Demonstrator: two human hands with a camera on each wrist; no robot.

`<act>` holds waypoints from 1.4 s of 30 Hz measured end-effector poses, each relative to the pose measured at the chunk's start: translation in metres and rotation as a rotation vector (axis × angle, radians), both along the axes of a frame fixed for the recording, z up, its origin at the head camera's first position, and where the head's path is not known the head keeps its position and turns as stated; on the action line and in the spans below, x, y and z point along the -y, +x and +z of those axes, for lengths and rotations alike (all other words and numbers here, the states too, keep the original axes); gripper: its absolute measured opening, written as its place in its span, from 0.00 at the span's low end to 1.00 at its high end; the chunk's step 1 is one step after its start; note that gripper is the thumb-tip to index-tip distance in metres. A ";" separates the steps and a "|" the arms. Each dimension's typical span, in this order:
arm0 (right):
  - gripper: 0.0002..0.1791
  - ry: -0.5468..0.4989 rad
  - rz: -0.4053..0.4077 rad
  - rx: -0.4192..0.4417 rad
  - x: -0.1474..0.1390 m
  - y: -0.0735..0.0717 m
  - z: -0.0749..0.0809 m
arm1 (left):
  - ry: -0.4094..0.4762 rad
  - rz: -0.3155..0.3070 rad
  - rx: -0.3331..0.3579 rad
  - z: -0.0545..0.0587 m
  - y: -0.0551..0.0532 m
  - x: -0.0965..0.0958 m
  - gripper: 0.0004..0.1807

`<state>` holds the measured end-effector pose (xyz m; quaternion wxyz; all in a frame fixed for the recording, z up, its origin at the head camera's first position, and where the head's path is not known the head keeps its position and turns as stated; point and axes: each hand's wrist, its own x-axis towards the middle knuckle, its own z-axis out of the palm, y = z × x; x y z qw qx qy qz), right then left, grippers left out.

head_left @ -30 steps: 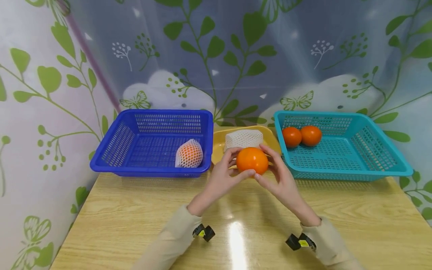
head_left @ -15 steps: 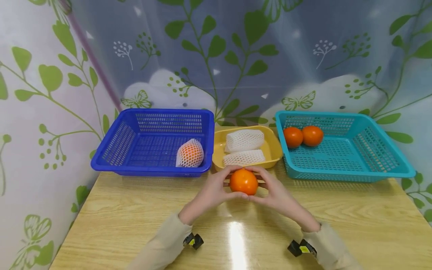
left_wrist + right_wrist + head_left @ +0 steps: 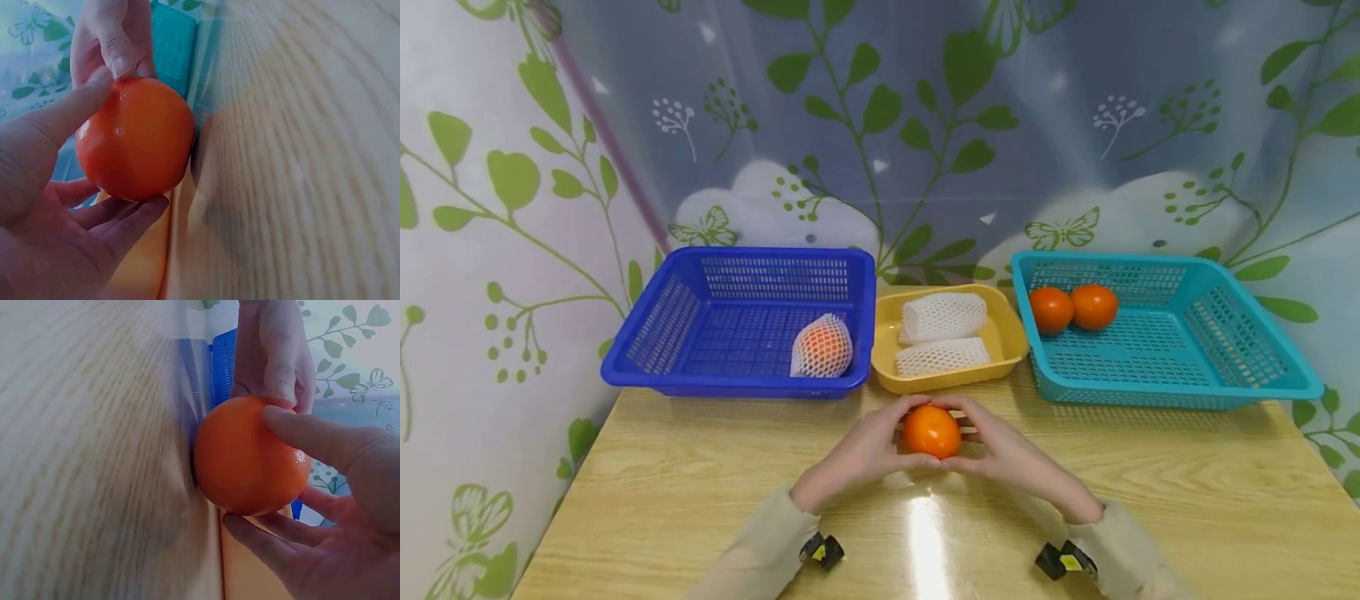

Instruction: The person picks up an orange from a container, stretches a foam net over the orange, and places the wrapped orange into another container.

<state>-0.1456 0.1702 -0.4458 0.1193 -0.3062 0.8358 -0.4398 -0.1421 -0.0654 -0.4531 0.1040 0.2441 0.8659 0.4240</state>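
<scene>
A smooth, glossy round orange fruit [image 3: 932, 432] is low at the wooden table, in front of the yellow tray. My left hand [image 3: 867, 450] holds its left side, thumb along the near side and fingers around the far side. From the right, my right hand [image 3: 1000, 446] curls round the same fruit, and the two thumbs meet at the near side. In the left wrist view the fruit [image 3: 136, 139] sits right at the tabletop, between thumb and fingers. The right wrist view shows the fruit [image 3: 250, 456] likewise at the wood surface, with both thumb tips on it.
Behind the hands, a yellow tray [image 3: 887, 382] bears two white foam net sleeves [image 3: 943, 357]. At left, a blue basket [image 3: 737, 385] contains one netted fruit [image 3: 822, 346]. A teal basket [image 3: 1180, 393] at right holds two red-orange fruits [image 3: 1094, 307].
Both hands have brought the fruit from over the yellow tray toward the person and down to the tabletop, slightly leftward. The tray and both foam sleeves now show fully.
</scene>
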 end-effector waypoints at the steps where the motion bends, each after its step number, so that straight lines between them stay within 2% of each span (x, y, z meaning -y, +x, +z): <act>1: 0.40 0.005 0.001 -0.005 0.000 0.000 0.000 | 0.005 -0.002 0.003 0.000 0.000 0.000 0.44; 4: 0.40 0.013 0.000 -0.011 0.000 0.000 -0.001 | 0.019 -0.006 0.018 -0.001 0.000 0.001 0.44; 13: 0.42 0.040 0.034 -0.046 -0.004 0.001 0.005 | 0.009 -0.055 0.003 -0.002 -0.002 0.003 0.44; 16: 0.37 0.052 -0.010 -0.062 -0.007 -0.002 0.012 | -0.003 -0.061 -0.005 -0.002 -0.002 0.003 0.45; 19: 0.30 0.051 -0.088 -0.138 -0.008 -0.009 0.022 | -0.022 -0.064 -0.024 -0.002 -0.002 0.003 0.45; 24: 0.21 0.057 -0.223 -0.383 -0.005 -0.028 0.038 | -0.048 -0.066 -0.035 -0.003 -0.001 0.003 0.45; 29: 0.18 0.123 -0.343 -0.608 0.000 -0.055 0.042 | -0.056 -0.069 -0.038 -0.004 -0.001 0.003 0.47; 35: 0.22 0.227 -0.380 -0.677 0.010 -0.084 0.033 | -0.057 -0.074 -0.042 -0.005 0.001 0.002 0.48; 42: 0.35 0.304 -0.358 -0.698 0.020 -0.107 0.023 | -0.054 -0.085 -0.061 -0.003 0.002 0.003 0.47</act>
